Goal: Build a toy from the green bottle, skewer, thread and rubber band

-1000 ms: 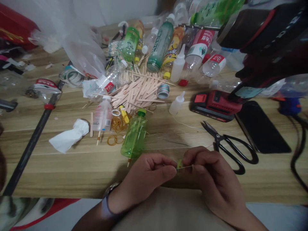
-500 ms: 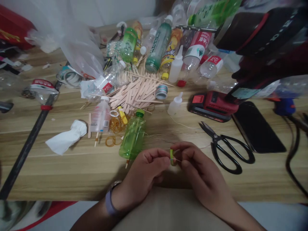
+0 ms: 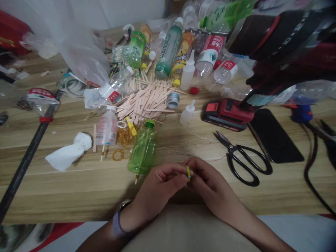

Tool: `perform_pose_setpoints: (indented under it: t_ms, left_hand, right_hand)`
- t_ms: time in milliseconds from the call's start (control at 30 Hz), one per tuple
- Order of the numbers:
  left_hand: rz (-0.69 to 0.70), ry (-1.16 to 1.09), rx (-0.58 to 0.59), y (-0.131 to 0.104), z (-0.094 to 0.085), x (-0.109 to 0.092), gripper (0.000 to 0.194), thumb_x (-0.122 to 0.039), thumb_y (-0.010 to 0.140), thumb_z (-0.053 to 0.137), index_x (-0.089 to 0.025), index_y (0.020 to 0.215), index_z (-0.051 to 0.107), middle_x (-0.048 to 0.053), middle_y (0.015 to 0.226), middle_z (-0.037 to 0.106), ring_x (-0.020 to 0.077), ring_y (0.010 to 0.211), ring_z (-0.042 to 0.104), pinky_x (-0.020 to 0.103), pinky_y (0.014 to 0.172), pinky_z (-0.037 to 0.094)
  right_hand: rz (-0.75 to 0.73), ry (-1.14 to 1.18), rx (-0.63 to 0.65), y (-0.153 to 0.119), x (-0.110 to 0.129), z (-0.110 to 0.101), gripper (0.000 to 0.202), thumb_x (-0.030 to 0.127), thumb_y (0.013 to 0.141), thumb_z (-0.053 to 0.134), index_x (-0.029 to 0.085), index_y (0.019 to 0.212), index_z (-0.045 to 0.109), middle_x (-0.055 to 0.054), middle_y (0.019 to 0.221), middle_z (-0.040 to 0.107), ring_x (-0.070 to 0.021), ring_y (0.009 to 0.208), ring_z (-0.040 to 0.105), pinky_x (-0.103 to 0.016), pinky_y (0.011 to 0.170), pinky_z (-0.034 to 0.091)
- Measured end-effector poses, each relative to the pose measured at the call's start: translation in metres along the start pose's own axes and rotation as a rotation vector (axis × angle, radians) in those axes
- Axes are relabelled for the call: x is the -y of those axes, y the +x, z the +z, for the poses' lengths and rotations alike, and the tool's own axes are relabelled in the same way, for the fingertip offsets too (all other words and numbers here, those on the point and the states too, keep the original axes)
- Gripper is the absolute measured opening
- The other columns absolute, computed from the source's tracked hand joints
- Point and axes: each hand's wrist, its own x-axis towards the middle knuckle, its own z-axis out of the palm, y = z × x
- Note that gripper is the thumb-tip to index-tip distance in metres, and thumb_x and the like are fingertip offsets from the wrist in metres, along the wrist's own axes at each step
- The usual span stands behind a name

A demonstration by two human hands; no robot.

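Observation:
Close to the table's front edge, my left hand [image 3: 164,183] pinches a small yellow-green ring-like piece [image 3: 188,173] between thumb and fingers. My right hand [image 3: 210,182] meets it from the other side, fingers closed at the same piece. A thin thread [image 3: 199,157] lies on the table just beyond the fingertips. Left of my hands lies a green bottle [image 3: 142,150] with a stick through it. Black scissors [image 3: 231,148] lie to the right, their blades apart.
A red and black drill [image 3: 228,113] and a phone [image 3: 275,136] are at the right. Wooden sticks [image 3: 147,99], rubber bands [image 3: 122,154] and several bottles fill the back. A crumpled tissue [image 3: 69,150] and a dark bar [image 3: 28,161] lie left.
My right hand has moved in against my left fingertips, closing the gap at the yellow-green piece. The view has shifted slightly, so the table items appear further left.

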Motion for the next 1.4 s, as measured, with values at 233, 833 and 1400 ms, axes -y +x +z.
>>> perform_pose_setpoints:
  t_ms: [233,833,1400]
  left_hand:
    - [0.012,0.141,0.086,0.001,-0.005,-0.002,0.011,-0.027,0.077,0.069,-0.016,0.078,0.069,-0.002,0.069,0.06,0.0103,0.062,0.047,0.022,0.06,0.034]
    - [-0.106,0.012,0.221,0.0,-0.01,0.0,0.052,-0.063,0.065,0.083,-0.016,0.069,0.06,-0.008,0.056,0.044,0.0066,0.051,0.028,0.024,0.052,0.019]
    - [-0.06,0.07,0.08,-0.001,-0.015,-0.003,0.035,-0.048,0.072,0.077,-0.017,0.075,0.061,-0.01,0.053,0.04,0.0072,0.049,0.027,0.025,0.049,0.017]
  right_hand:
    - [0.067,-0.016,0.092,-0.003,0.0,-0.003,0.007,0.026,0.084,0.047,0.023,0.08,0.053,0.001,0.075,0.054,-0.0167,0.066,0.047,-0.03,0.059,0.038]
    - [0.24,0.183,0.323,-0.003,0.009,-0.01,0.015,0.033,0.084,0.055,0.023,0.076,0.048,0.006,0.067,0.043,-0.012,0.059,0.034,-0.025,0.051,0.026]
    - [0.063,-0.035,0.126,0.011,0.019,-0.022,0.015,0.034,0.083,0.064,0.022,0.08,0.056,-0.001,0.082,0.059,-0.0159,0.07,0.05,-0.027,0.059,0.037]
